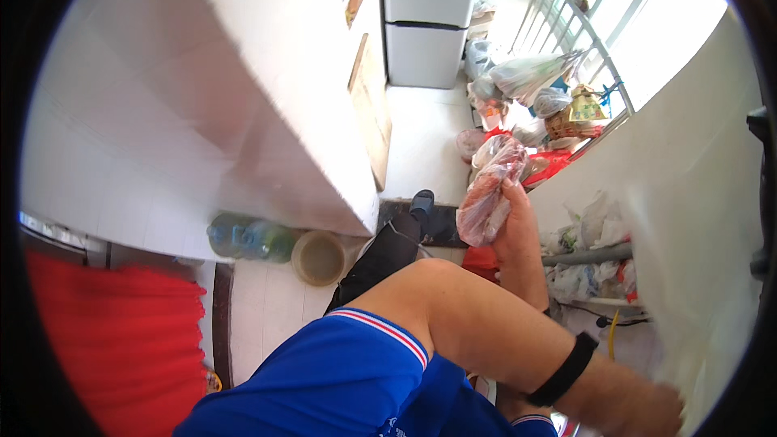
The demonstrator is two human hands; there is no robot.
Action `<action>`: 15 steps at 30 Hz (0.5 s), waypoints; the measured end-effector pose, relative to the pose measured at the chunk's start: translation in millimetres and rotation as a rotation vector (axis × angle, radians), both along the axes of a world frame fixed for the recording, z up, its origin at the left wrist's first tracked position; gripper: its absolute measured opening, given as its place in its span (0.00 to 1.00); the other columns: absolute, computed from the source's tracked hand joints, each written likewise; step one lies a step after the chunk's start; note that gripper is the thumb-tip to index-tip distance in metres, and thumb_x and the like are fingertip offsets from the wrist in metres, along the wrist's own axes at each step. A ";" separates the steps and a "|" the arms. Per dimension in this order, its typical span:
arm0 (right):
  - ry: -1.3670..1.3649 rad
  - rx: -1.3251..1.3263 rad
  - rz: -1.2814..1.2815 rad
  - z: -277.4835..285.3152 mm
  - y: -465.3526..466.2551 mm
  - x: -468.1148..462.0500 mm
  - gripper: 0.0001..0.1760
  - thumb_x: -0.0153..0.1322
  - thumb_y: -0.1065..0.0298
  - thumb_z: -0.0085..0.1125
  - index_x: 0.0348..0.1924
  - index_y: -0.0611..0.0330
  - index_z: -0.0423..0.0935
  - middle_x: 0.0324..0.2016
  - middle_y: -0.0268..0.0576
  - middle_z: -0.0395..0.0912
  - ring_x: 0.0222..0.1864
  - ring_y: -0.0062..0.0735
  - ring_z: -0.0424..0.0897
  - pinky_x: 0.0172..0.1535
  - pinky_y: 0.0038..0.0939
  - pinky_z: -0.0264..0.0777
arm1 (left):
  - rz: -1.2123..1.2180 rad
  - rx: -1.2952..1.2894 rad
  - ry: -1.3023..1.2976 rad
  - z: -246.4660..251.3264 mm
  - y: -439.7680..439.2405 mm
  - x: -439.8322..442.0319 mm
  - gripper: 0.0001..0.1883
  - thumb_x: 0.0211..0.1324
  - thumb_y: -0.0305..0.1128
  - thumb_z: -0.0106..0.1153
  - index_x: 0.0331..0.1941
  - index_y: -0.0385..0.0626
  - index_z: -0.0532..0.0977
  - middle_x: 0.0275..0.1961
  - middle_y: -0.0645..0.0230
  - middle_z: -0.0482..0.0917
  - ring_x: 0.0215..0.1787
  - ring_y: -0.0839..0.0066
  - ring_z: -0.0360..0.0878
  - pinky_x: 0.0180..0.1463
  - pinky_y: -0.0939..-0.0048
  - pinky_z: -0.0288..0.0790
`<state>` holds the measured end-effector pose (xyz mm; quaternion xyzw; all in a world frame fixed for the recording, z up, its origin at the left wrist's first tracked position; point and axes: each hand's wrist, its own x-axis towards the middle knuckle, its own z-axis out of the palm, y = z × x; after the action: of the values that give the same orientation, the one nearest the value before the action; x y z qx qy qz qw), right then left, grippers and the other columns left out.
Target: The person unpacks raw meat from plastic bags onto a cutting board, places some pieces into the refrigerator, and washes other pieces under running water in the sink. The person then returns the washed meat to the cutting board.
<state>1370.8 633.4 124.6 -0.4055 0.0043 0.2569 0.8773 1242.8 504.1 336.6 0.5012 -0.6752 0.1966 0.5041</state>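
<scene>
My right hand [516, 218] grips a clear plastic bag of reddish meat [488, 200], held up in front of me with the thumb on its near side. My left arm crosses over my right arm towards the lower right, a black band [564, 370] around its wrist. At that end my left hand [655, 409] is blurred, close to a pale glossy surface [686, 291]; its fingers cannot be made out. Beyond the meat, several plastic bags [534, 79] and red bags [549, 167] are heaped beside a white metal rack [592, 36].
A two-door refrigerator [425, 51] stands at the far end of the tiled floor [419, 139]. A wooden board [370, 115] leans on the white wall at left. Large plastic bottles [252, 240] and a round bucket [320, 260] sit near my leg. Bagged items fill a low shelf [598, 302] at right.
</scene>
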 end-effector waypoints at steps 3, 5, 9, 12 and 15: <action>-0.096 -0.055 -0.102 16.6 -27.2 57.2 0.18 0.79 0.67 0.52 0.61 0.63 0.71 0.49 0.42 0.81 0.48 0.34 0.83 0.53 0.36 0.78 | -0.198 0.231 -0.014 4.9 51.9 20.2 0.15 0.57 0.41 0.65 0.42 0.44 0.77 0.40 0.59 0.84 0.46 0.53 0.84 0.47 0.51 0.77; -0.114 -0.048 -0.176 18.3 -45.1 95.3 0.18 0.79 0.70 0.52 0.62 0.64 0.71 0.49 0.42 0.81 0.48 0.31 0.83 0.54 0.33 0.78 | -0.201 0.215 0.151 -20.0 90.5 91.9 0.13 0.51 0.39 0.63 0.38 0.44 0.78 0.39 0.57 0.82 0.45 0.53 0.83 0.45 0.53 0.77; 0.166 -0.555 -0.662 -10.7 -26.9 204.0 0.19 0.79 0.70 0.54 0.62 0.64 0.71 0.50 0.43 0.81 0.48 0.30 0.83 0.53 0.32 0.78 | 0.282 0.099 0.623 -102.1 205.9 295.2 0.16 0.55 0.35 0.64 0.46 0.41 0.79 0.41 0.56 0.83 0.44 0.60 0.84 0.50 0.60 0.78; -0.061 -0.322 -0.385 -15.9 -7.5 288.9 0.18 0.78 0.71 0.55 0.61 0.64 0.72 0.51 0.42 0.81 0.48 0.29 0.82 0.54 0.31 0.77 | 0.771 0.032 1.061 -163.5 302.0 424.3 0.21 0.64 0.34 0.64 0.58 0.38 0.73 0.48 0.55 0.83 0.48 0.65 0.84 0.53 0.66 0.78; -0.107 -0.476 -0.401 -5.5 52.5 371.9 0.20 0.77 0.72 0.56 0.62 0.66 0.71 0.52 0.43 0.81 0.50 0.30 0.82 0.54 0.32 0.77 | 0.885 0.128 1.250 -194.3 354.2 488.1 0.26 0.68 0.37 0.61 0.64 0.37 0.68 0.53 0.54 0.81 0.52 0.67 0.82 0.55 0.66 0.77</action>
<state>1742.7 685.9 119.2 -0.6033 0.0982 0.0489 0.7899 1730.9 858.3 142.4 0.7709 -0.0112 0.0208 0.6365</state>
